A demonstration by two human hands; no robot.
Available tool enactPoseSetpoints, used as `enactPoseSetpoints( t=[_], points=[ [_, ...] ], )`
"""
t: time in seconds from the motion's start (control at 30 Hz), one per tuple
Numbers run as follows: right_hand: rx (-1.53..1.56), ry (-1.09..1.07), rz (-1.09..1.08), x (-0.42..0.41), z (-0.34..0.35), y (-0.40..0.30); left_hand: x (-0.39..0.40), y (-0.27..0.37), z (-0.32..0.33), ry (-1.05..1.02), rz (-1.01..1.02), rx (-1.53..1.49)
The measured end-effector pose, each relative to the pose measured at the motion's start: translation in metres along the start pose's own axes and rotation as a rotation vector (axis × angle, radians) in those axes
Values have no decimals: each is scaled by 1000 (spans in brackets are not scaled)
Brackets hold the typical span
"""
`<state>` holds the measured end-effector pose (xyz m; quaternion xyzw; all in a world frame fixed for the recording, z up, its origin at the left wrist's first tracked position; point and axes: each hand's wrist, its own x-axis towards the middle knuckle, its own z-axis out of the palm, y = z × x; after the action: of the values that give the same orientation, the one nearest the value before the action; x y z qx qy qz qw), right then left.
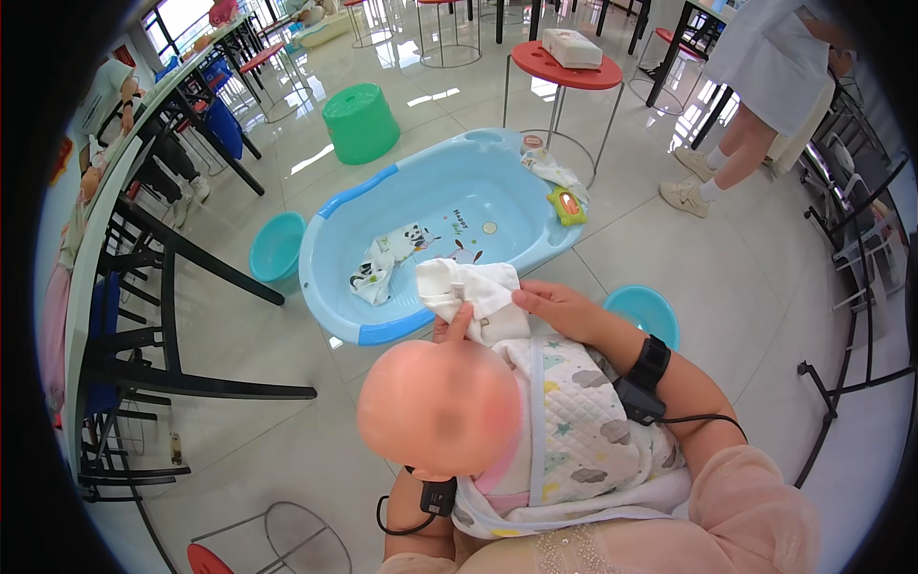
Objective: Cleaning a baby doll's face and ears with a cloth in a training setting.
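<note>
A baby doll (437, 409) lies across my lap and left forearm, wrapped in a quilted blanket (584, 430) printed with clouds and stars. Beyond its head, my left hand (459, 326) grips a folded white cloth (477, 287), thumb on top. My right hand (549, 305) pinches the cloth's right edge. The doll's head hides most of my left wrist. Just past the cloth stands a light-blue baby bathtub (459, 179). Inside it lies a crumpled panda-print cloth (384, 262). On its right rim rest a white printed cloth (552, 172) and a green-and-yellow frog-shaped item (566, 206).
Teal basins stand left (278, 247) and right (640, 312) of the tub. Behind it are a green stool (361, 123) and a red stool (534, 63) bearing a white pack (571, 49). A long table (107, 186) runs along the left. Another person (760, 79) stands at right.
</note>
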<state>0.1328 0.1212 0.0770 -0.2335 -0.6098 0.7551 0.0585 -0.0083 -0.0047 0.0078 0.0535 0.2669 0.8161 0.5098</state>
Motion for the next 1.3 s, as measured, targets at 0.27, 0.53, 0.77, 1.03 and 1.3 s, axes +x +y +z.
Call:
enactPoseSetpoints(
  t=[0.27, 0.53, 0.77, 1.03, 1.3],
  points=[
    [-658, 15, -542, 9, 11, 6, -3, -2, -3, -3, 22, -36],
    [-861, -73, -589, 7, 12, -5, -13, 7, 21, 147, -34, 39],
    [-986, -20, -688, -11, 1, -25, -2, -10, -28, 163, 202, 552],
    [-1234, 22, -1027, -3, 2, -29, -68, 47, 34, -219, 361, 1509],
    [-1002, 72, -947, 12, 20, -28, -82, 55, 51, -275, 519, 1435]
  ],
)
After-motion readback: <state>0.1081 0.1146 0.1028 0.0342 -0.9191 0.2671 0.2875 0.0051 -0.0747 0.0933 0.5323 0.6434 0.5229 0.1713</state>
